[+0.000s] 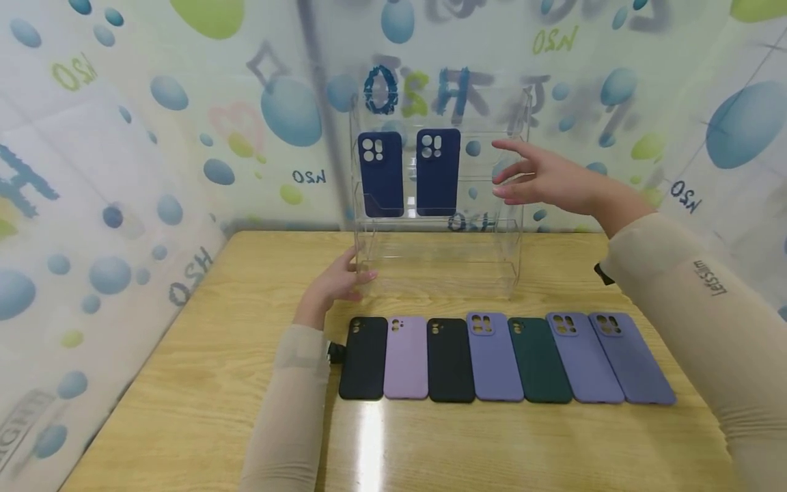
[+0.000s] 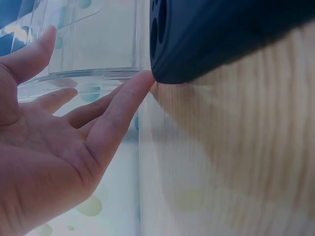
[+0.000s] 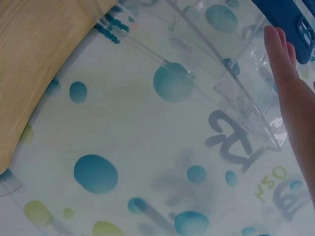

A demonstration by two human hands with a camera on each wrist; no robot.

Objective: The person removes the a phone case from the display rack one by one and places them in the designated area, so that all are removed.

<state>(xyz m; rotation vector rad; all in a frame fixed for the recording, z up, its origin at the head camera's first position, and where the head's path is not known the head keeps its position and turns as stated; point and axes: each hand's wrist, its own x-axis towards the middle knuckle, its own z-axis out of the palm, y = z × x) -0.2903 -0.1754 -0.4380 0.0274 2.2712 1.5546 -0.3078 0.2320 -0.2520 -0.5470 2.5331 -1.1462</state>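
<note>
A clear tiered display stand (image 1: 439, 270) rises at the back of the table. On one of its upper tiers two navy phone cases, the left one (image 1: 382, 178) and the right one (image 1: 438, 178), lean side by side. Beside them my right hand (image 1: 544, 176) hovers at the stand's right side, fingers extended and holding nothing. Low on the left, my left hand (image 1: 335, 281) is at the stand's lower corner, its fingers spread loosely. In the left wrist view, a fingertip is right by the corner of a dark phone case (image 2: 206, 39).
Along the wooden table (image 1: 246, 342), in front of the stand, lies a row of several phone cases: black (image 1: 364, 359), lilac (image 1: 406, 359), dark green (image 1: 540, 359) and periwinkle (image 1: 494, 359) among them. A patterned curtain (image 1: 246, 137) hangs behind and at both sides.
</note>
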